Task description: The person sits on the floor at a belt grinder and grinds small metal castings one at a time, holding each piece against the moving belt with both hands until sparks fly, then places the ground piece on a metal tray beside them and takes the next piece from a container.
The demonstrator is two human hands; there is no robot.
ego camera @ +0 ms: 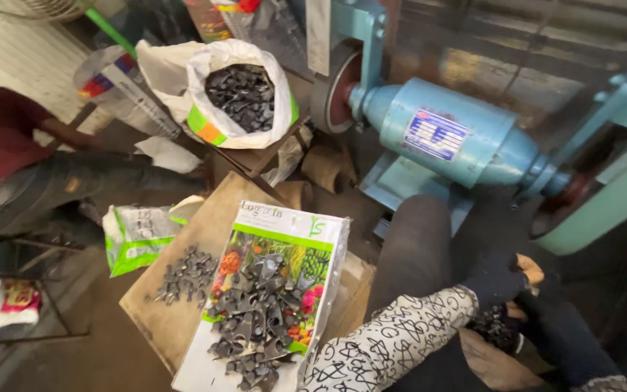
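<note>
My left hand (497, 282), in a dark glove below a black-and-white patterned sleeve, is on my lap beside my right hand (530, 271), whose bare fingertips show past a dark sleeve. Both hands meet just above a small heap of dark metal parts (495, 330) lying in a brown bag on my lap. Whether either hand grips a part is hidden by the glove. In front of my knee stands a blue bench grinder (444, 138), its grinding wheel (334, 94) at the left end.
A printed sack (284, 225) lies flat on a wooden board (165, 319) and carries several dark metal parts, with a smaller pile (183, 272) beside it. A white sack of dark parts (244, 94) stands behind. Another person (9, 145) sits at the left.
</note>
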